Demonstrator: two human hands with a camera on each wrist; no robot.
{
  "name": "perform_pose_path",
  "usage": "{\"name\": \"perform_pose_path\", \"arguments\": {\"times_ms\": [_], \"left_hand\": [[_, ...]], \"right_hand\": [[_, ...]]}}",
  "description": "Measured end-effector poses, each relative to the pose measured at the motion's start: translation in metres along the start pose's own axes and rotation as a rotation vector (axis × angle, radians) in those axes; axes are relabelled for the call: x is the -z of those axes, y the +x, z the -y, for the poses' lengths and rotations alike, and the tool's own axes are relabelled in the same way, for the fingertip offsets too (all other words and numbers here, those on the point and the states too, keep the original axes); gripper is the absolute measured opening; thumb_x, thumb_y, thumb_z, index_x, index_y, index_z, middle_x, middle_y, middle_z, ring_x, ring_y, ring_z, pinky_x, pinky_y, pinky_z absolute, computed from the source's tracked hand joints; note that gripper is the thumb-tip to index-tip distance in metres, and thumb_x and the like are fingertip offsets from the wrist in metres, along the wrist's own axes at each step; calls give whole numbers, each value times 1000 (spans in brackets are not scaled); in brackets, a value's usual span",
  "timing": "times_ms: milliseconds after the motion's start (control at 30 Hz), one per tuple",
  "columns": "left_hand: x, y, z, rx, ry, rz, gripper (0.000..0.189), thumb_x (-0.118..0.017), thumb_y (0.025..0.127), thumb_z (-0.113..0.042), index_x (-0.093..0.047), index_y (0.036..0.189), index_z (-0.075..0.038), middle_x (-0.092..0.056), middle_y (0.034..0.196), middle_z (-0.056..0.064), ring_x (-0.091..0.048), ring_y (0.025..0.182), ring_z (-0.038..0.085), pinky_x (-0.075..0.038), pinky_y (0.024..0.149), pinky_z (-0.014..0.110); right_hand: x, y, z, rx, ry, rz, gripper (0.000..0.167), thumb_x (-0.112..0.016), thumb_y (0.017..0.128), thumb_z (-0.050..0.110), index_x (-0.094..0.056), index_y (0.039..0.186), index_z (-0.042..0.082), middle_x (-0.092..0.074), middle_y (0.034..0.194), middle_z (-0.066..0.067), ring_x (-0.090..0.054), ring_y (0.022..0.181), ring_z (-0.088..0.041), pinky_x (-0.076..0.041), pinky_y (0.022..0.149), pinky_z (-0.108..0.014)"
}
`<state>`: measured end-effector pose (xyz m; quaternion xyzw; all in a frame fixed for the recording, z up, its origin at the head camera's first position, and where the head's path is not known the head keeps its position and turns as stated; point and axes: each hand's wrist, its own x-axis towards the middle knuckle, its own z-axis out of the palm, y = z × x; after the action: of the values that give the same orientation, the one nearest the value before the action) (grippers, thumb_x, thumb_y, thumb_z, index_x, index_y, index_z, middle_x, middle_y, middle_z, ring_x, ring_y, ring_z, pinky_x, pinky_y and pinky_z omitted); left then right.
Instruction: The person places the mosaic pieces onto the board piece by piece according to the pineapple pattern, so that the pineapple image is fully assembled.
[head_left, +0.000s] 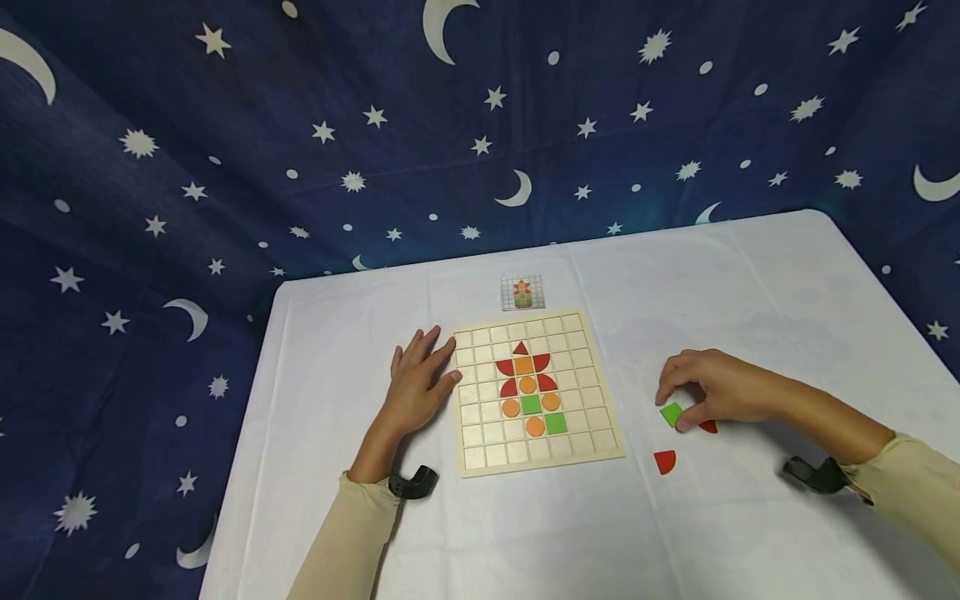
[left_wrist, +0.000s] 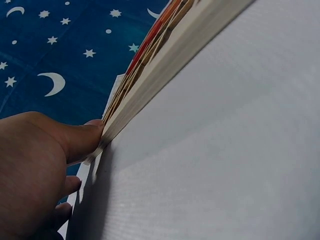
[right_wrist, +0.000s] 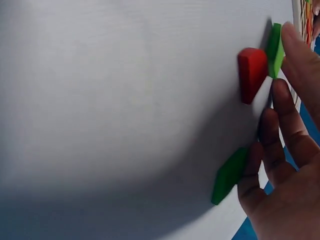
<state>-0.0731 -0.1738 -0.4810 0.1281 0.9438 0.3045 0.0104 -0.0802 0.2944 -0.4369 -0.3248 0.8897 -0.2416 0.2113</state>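
A square grid board (head_left: 480,437) with a raised wooden rim lies on the white table, bearing a figure of red, orange and green tiles. My left hand (head_left: 420,387) rests at its left edge with fingers spread; in the left wrist view its thumb (left_wrist: 85,142) presses against the rim. To the right of the board, my right hand (head_left: 723,385) pinches a green square tile (head_left: 672,414) between thumb and fingertips, close over the table. A red tile (right_wrist: 252,75) lies right beside it. Another green tile (right_wrist: 230,176) lies by the little finger, hidden under the hand in the head view.
A red quarter-circle tile (head_left: 665,462) lies on the table in front of the right hand. Behind the board is a small pattern card (head_left: 534,305) with a coloured figure on a grid. A dark blue curtain (head_left: 420,150) with moons and stars hangs behind the table.
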Motion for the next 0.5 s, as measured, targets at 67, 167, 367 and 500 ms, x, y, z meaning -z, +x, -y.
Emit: {"name": "perform_pose_path", "arguments": {"times_ms": [67, 167, 367, 500], "left_hand": [[0, 0, 1, -1, 6, -3, 57, -63, 100, -36, -51, 151, -13, -32, 167, 14, -17, 158, 38, -4, 123, 66], [0, 0, 1, 1, 10, -6, 58, -63, 100, -36, -51, 151, -13, -32, 167, 14, -17, 158, 38, -4, 123, 66], [1, -1, 0, 1, -1, -6, 57, -64, 100, -36, -51, 151, -13, -32, 167, 14, -16, 158, 38, -4, 123, 66], [0, -1, -1, -1, -11, -3, 58, -64, 100, -36, -51, 151, -13, -32, 166, 14, -16, 158, 38, -3, 123, 66]], "right_hand": [[-1, -1, -1, 1, -17, 1, 30, -92, 73, 34, -74, 96, 39, -63, 97, 24, -55, 93, -1, -52, 84, -25], [-3, 0, 0, -10, -39, -9, 31, -93, 73, 30, -73, 94, 41, -62, 95, 25, -55, 92, -1, -52, 85, -25], [-3, 3, 4, -50, 5, -21, 33, -91, 75, 22, -68, 91, 38, -60, 85, 21, -54, 84, -5, -51, 76, -23], [-3, 3, 6, -46, 95, -34, 29, -88, 79, 16, -69, 89, 36, -60, 78, 18, -56, 77, -5, -49, 69, -21]]}}
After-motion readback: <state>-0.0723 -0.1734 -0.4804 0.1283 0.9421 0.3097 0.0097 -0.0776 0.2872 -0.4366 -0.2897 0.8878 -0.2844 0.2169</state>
